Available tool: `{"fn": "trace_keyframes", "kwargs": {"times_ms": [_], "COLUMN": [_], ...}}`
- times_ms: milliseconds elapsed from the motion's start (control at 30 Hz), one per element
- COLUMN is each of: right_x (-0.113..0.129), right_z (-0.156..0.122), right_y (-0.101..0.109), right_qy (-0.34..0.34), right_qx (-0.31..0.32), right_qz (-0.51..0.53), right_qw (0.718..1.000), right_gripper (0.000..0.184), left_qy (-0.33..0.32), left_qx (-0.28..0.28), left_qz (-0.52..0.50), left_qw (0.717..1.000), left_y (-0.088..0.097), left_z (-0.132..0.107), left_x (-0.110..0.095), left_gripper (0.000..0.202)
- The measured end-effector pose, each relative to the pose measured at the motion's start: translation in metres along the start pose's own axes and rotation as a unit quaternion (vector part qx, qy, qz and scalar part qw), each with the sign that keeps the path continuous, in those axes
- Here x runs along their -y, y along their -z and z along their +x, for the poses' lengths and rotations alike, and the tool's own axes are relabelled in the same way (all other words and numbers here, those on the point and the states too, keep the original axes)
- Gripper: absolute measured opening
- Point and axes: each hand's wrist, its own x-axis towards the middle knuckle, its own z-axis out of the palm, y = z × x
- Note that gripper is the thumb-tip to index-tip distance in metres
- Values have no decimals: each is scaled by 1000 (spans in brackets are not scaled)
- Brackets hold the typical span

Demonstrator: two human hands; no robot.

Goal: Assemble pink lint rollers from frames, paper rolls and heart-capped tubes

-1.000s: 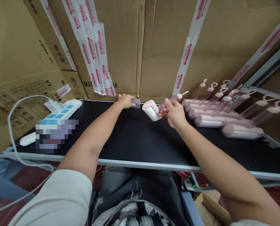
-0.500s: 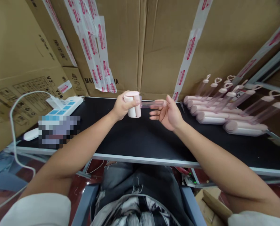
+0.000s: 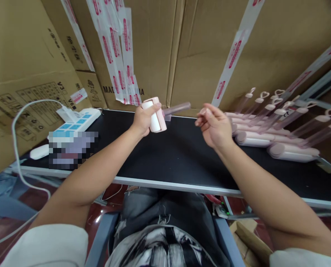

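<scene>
My left hand (image 3: 144,120) is closed around the head of a pink-and-white lint roller (image 3: 160,120), held above the table. Its translucent pink handle (image 3: 179,108) points right and slightly up. A small clear flap shows below the handle near the head. My right hand (image 3: 215,126) is to the right, apart from the handle, with fingers curled and thumb against the fingertips. Whatever may be between those fingertips is too small to make out.
Several similar lint rollers (image 3: 293,152) lie at the right of the black table (image 3: 165,163), their handles tilted up and ending in heart-shaped loops. A white power strip (image 3: 84,116) with a plugged-in cable lies left. Taped cardboard (image 3: 151,44) stands behind.
My right hand has moved right, off the handle, and its fingers have curled together. The lint roller in my left hand has tilted, its handle end now higher.
</scene>
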Motion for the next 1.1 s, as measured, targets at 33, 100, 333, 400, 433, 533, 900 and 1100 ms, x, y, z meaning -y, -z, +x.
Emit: {"fn": "trace_keyframes", "kwargs": {"times_ms": [33,100,333,400,433,533,900,1100], "right_x": [-1,-6,-50,-59,-63,-70,-9,7], "right_z": [4,13,36,40,41,39,17,-7], "right_y": [6,18,26,19,14,4,-2,-30], "right_qy": [36,51,-48,-53,-52,-45,-77,-138], "right_qx": [-14,-20,123,166,185,242,197,309], "right_qz": [-21,-96,-536,-550,-543,-519,-196,-79], "right_qw": [999,994,834,816,818,818,958,938], "right_gripper": [43,43,20,21,21,18,34,44], "left_qy": [-5,-24,5,38,55,88,180,154], "left_qx": [-29,-67,-57,-44,-32,16,225,258], "left_qz": [-4,-2,5,8,12,30,95,215], "left_qw": [1000,997,998,998,998,996,953,929], "left_y": [4,12,22,21,20,20,1,-19], "left_z": [4,11,16,14,12,10,-16,-33], "left_x": [-1,-2,-3,-2,-1,0,-14,-4], "left_gripper": [47,46,46,51,52,53,66,69]}}
